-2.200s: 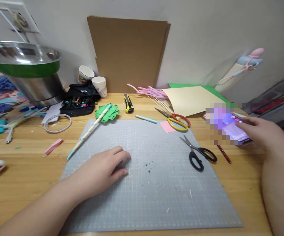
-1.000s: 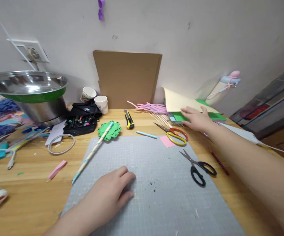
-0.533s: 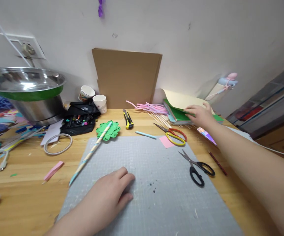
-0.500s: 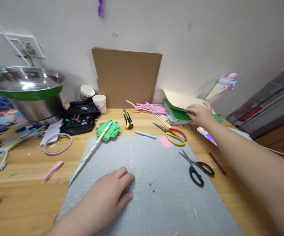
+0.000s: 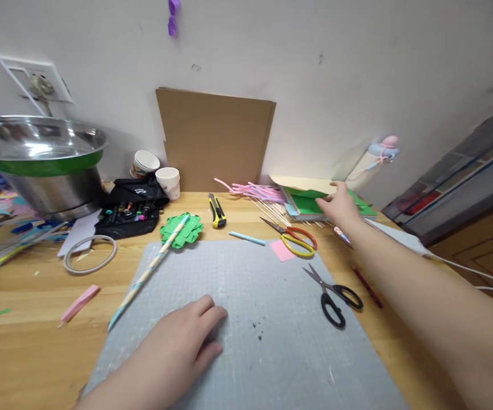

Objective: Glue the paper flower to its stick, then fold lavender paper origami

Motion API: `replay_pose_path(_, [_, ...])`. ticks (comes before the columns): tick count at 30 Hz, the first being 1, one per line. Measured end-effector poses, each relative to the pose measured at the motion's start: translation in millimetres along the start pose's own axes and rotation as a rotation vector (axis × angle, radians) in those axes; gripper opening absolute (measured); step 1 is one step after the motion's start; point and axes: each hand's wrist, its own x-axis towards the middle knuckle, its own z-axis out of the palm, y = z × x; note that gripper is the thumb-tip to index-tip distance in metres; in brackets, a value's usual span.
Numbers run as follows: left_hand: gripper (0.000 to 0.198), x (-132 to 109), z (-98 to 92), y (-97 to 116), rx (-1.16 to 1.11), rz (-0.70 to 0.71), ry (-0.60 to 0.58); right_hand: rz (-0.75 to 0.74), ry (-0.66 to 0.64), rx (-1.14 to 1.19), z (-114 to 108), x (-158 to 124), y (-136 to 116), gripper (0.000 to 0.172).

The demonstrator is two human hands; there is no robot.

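Observation:
My left hand (image 5: 186, 336) rests on the grey cutting mat (image 5: 246, 285), fingers loosely bent and thumb apart, holding nothing. At the back right, my right hand (image 5: 342, 208) reaches into a stack of coloured paper and grips a green paper sheet (image 5: 306, 203) near its front edge. Part of that grip is hidden. Above the green lies a cream sheet (image 5: 301, 183), bent upward. A green paper flower (image 5: 182, 230) on a striped stick lies across the mat's upper left edge. Black-handled scissors (image 5: 334, 290) lie spread on the mat's right side.
Yellow-and-red scissors (image 5: 300, 239), a pink paper square (image 5: 281, 250), a blue paper tube (image 5: 247, 238) and a utility knife (image 5: 217, 210) lie between mat and wall. Cardboard (image 5: 216, 142) leans there. Left are a steel bowl (image 5: 36, 162), a black pen case (image 5: 130, 210) and paper cups (image 5: 168, 181).
My right hand has closed further over the paper stack, and the cream sheet sits lower. The view has shifted slightly to the right. My left hand stays on the mat.

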Motion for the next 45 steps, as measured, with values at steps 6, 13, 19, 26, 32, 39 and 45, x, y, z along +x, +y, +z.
replay_pose_path(6, [0.023,-1,-0.7,0,-0.011,-0.003,0.002,-0.072,-0.143,0.075,1,-14,-9,0.107])
replay_pose_path(13, [0.023,0,-2.0,1,-0.014,-0.01,-0.006,-0.114,-0.237,0.148,-3,1,4,0.105])
replay_pose_path(19, [0.022,0,-2.4,2,-0.016,-0.025,-0.029,-0.145,-0.351,0.284,-6,21,14,0.106])
replay_pose_path(26, [0.023,1,-0.6,1,-0.014,-0.026,-0.014,-0.129,-0.448,0.407,-3,34,30,0.105])
replay_pose_path(32, [0.024,1,-0.6,1,-0.013,-0.026,-0.01,-0.134,-0.431,0.426,0,35,37,0.1])
replay_pose_path(39, [0.023,2,-0.8,1,-0.016,-0.037,-0.021,-0.101,-0.382,0.405,-2,28,34,0.088])
replay_pose_path(45, [0.022,2,-1.1,1,-0.024,-0.031,-0.01,-0.095,-0.383,0.419,-3,25,31,0.09])
